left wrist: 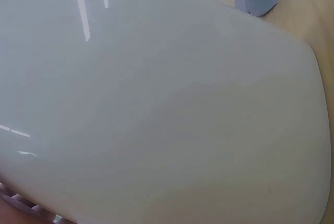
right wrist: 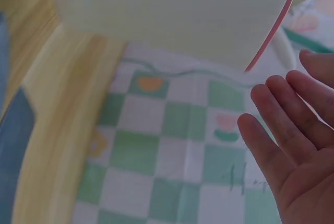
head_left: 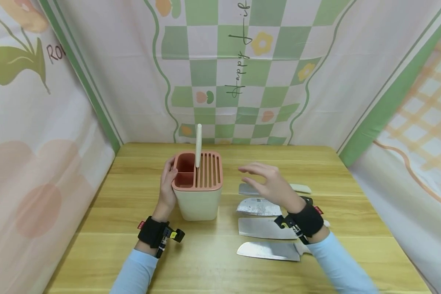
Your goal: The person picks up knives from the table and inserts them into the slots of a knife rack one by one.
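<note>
A cream knife holder (head_left: 199,205) with a pink slotted top (head_left: 209,171) stands upright, left of centre in the head view. A knife with a cream handle (head_left: 199,143) sits upright in its top, blade mostly hidden. My left hand (head_left: 167,188) holds the holder's left side, thumb at the rim; its other fingers are partly hidden. My right hand (head_left: 268,183) hovers right of the holder with nothing in it, fingers spread and slightly bent. Below it lie a narrow-bladed knife (head_left: 247,189), a broad curved knife (head_left: 258,207), a cleaver (head_left: 261,228) and a pointed knife (head_left: 268,250).
All of this is on a wooden table (head_left: 206,269). A white curtain with green checks (head_left: 229,73) hangs behind the table's back edge, and printed cloth walls (head_left: 40,171) stand at both sides. The knives' blades point left, towards the holder.
</note>
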`<state>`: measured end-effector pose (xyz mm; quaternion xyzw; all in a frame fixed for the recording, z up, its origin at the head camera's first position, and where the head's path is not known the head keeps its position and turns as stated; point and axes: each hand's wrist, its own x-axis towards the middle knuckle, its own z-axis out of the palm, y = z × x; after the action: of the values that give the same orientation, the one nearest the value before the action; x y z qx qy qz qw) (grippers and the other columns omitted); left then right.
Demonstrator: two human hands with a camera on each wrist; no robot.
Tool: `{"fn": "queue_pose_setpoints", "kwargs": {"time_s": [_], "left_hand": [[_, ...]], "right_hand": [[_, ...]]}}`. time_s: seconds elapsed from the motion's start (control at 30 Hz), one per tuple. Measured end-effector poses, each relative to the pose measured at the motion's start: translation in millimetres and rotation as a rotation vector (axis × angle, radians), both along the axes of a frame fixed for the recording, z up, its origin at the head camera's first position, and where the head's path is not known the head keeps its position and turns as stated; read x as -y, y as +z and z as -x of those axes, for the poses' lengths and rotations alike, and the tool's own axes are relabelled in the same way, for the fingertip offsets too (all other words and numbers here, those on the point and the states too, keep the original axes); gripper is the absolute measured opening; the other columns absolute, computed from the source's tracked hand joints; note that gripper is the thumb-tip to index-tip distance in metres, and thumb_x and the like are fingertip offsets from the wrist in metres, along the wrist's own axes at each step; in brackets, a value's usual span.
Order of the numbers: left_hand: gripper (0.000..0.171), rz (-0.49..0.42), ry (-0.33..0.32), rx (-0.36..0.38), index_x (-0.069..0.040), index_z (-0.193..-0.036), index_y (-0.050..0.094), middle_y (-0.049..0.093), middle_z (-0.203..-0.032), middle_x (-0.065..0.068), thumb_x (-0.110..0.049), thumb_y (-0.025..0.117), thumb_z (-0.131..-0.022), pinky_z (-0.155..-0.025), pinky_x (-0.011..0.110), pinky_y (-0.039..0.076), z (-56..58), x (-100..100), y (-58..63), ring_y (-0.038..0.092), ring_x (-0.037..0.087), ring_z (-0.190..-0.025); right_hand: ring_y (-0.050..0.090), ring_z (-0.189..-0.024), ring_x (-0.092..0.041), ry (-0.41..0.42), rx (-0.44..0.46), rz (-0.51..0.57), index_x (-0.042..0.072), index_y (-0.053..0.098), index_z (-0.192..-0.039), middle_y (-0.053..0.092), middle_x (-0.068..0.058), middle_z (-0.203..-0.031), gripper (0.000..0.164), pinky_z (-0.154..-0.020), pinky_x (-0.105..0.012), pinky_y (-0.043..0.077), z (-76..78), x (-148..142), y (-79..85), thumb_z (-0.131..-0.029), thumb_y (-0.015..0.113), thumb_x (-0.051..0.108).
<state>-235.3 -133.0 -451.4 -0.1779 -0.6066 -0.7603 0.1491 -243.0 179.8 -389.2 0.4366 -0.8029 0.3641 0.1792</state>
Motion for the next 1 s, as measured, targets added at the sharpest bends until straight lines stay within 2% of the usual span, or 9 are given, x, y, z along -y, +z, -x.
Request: {"fn": "queue_pose_setpoints", "kwargs": {"time_s": [0.2,0.37,0.5,0.6,0.77,1.0], "left_hand": [[0.055,-0.013,0.006,0.003,-0.002,-0.146,0.033,0.043,-0.140,0.020,-0.024,0.035,-0.095,-0.097,0.025,0.045,-2.6,2,-1.6,0.043,0.032,-0.122],[0.056,-0.013,0.003,0.020,-0.001,-0.145,0.032,0.043,-0.139,0.021,-0.024,0.036,-0.094,-0.096,0.025,0.045,-2.8,2,-4.4,0.043,0.031,-0.122],[0.056,-0.015,0.000,0.018,-0.001,-0.145,0.032,0.043,-0.139,0.021,-0.024,0.035,-0.094,-0.096,0.025,0.045,-2.3,3,-5.0,0.043,0.031,-0.122],[0.056,-0.023,-0.002,0.011,-0.002,-0.146,0.033,0.043,-0.139,0.021,-0.025,0.036,-0.095,-0.096,0.025,0.046,-1.0,4,-4.2,0.044,0.032,-0.122],[0.056,-0.013,-0.013,0.000,-0.003,-0.146,0.033,0.043,-0.139,0.021,-0.026,0.037,-0.095,-0.097,0.026,0.045,1.9,3,-2.6,0.043,0.032,-0.122],[0.057,-0.015,-0.015,-0.007,-0.001,-0.146,0.032,0.042,-0.139,0.022,-0.026,0.036,-0.095,-0.097,0.025,0.045,2.8,4,-2.4,0.042,0.035,-0.122]], "right_hand": [[0.065,-0.113,-0.020,-0.147,0.081,-0.095,0.013,0.062,-0.132,0.069,-0.006,-0.122,0.041,-0.096,-0.025,0.049,9.6,-49,-24.2,-0.091,0.068,0.011],[0.062,-0.116,-0.025,-0.265,0.205,-0.175,0.013,0.057,-0.137,0.066,-0.009,-0.127,0.043,-0.095,-0.040,0.050,17.7,-90,-43.4,-0.095,0.064,0.018],[0.057,-0.121,-0.034,-0.340,0.301,-0.256,0.007,0.056,-0.138,0.061,-0.016,-0.132,0.043,-0.096,-0.053,0.047,25.8,-120,-59.0,-0.097,0.060,0.021],[0.055,-0.122,-0.040,-0.371,0.349,-0.307,0.002,0.054,-0.138,0.058,-0.019,-0.135,0.044,-0.097,-0.057,0.045,31.9,-137,-69.2,-0.098,0.059,0.019],[0.052,-0.122,-0.042,-0.396,0.406,-0.348,0.000,0.051,-0.140,0.054,-0.022,-0.138,0.046,-0.096,-0.059,0.044,40.2,-156,-82.4,-0.097,0.059,0.015],[0.053,-0.121,-0.043,-0.401,0.436,-0.391,0.000,0.051,-0.140,0.055,-0.023,-0.137,0.047,-0.092,-0.058,0.048,49.2,-170,-87.0,-0.096,0.061,0.012]]}}
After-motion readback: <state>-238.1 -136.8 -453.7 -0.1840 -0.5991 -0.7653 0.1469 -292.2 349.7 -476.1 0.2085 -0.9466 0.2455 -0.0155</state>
